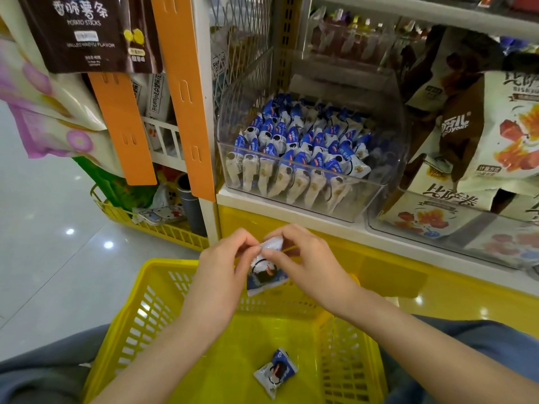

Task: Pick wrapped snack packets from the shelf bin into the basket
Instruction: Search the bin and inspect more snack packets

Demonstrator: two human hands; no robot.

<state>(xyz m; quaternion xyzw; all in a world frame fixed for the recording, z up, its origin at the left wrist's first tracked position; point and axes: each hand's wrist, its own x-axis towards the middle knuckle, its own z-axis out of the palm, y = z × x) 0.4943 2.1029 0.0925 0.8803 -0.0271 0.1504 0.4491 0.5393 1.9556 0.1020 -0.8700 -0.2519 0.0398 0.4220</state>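
A clear plastic shelf bin (376,199) holds several rows of blue-and-white wrapped snack packets (294,153). Below it, a yellow slotted basket (151,304) rests on my lap. One packet (275,371) lies flat on the basket floor. My left hand (224,275) and my right hand (306,263) meet above the basket's far rim, and both pinch the top edge of another blue-and-white snack packet (267,272), which hangs between them.
Large snack bags (481,135) fill the bin to the right. Orange shelf strips (186,94) and hanging potato-stick bags (84,30) are at the left. A second yellow basket (151,225) with goods stands on the tiled floor (49,243).
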